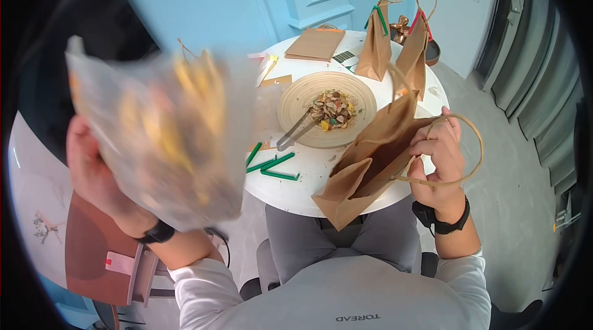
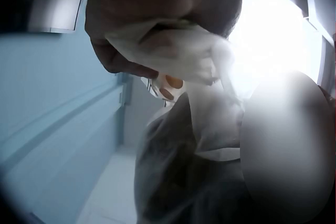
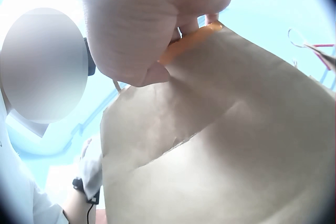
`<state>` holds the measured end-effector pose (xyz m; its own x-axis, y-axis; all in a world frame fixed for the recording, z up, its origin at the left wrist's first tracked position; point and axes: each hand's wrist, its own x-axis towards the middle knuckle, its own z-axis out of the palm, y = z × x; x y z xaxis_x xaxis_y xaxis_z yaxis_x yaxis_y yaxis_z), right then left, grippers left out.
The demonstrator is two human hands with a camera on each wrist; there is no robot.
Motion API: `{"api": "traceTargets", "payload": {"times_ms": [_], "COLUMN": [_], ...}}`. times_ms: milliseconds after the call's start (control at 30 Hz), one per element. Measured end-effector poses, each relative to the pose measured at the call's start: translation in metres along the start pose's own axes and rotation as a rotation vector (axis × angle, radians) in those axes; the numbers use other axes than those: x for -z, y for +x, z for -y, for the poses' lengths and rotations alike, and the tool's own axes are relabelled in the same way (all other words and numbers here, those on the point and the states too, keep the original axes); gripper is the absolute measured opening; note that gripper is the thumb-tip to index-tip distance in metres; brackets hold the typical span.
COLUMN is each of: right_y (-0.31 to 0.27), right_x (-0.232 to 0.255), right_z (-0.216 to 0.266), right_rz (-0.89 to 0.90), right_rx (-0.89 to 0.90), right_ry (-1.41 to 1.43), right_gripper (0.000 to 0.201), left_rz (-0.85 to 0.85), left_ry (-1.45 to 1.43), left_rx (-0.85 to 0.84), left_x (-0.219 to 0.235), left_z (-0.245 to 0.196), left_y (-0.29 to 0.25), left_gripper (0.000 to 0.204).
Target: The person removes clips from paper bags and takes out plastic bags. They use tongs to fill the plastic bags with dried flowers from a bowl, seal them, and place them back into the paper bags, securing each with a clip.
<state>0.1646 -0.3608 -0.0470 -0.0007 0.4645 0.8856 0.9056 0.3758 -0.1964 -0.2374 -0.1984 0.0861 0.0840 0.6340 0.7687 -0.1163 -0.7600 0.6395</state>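
Gripping the translucent bag (image 1: 167, 138), the left hand (image 1: 96, 172) holds it near a gaping paper bag (image 1: 343, 200), whose rim the right hand (image 1: 440, 151) pinches. Two others, green-clipped (image 1: 372, 55) and red-clipped (image 1: 412, 64), stand closed on the table (image 1: 302, 189); loose green clips (image 1: 281, 161) lie near the plate (image 1: 295, 92).

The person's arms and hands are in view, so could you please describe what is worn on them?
The left hand and right hand wear no gloves. Each wrist has a black strap with a small dark device; a thin black cable hangs by the left one. The pale sleeves stop near the elbows.
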Motion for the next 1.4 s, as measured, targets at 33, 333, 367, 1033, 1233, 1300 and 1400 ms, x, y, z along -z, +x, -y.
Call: {"api": "traceTargets", "payload": {"times_ms": [33, 333, 367, 1033, 1233, 1300, 1400], "right_y": [0.000, 0.016, 0.021, 0.046, 0.021, 0.003, -0.028], "right_x": [0.002, -0.009, -0.010, -0.044, -0.044, -0.047, -0.057], "right_z": [0.003, 0.028, 0.033, 0.017, -0.001, -0.011, -0.019], "right_rz": [0.010, 0.062, 0.064, -0.279, -0.055, 0.135, 0.294], "right_rx": [-0.010, 0.045, 0.074, 0.239, 0.000, -0.131, -0.369], "right_ry": [-0.003, 0.128, 0.119, 0.183, 0.301, 0.384, 0.521], "right_gripper": [0.021, 0.016, 0.016, 0.032, 0.030, 0.030, 0.031], "left_rz": [0.129, 0.872, 0.857, 0.404, -0.036, -0.042, 0.033], "left_ry": [-0.016, 0.656, 0.631, 0.589, 0.907, 1.045, 1.317], "left_rx": [0.056, 0.115, 0.107, -0.079, -0.063, -0.003, 0.101], "left_x": [0.004, -0.102, -0.105, -0.070, -0.065, -0.074, -0.089], "left_z": [0.003, 0.029, 0.031, 0.050, 0.055, 0.077, 0.136], "left_y": [-0.016, -0.121, -0.124, -0.091, -0.003, 0.023, 0.052], "left_gripper": [0.046, 0.103, 0.106, 0.016, 0.033, 0.036, 0.038]}}
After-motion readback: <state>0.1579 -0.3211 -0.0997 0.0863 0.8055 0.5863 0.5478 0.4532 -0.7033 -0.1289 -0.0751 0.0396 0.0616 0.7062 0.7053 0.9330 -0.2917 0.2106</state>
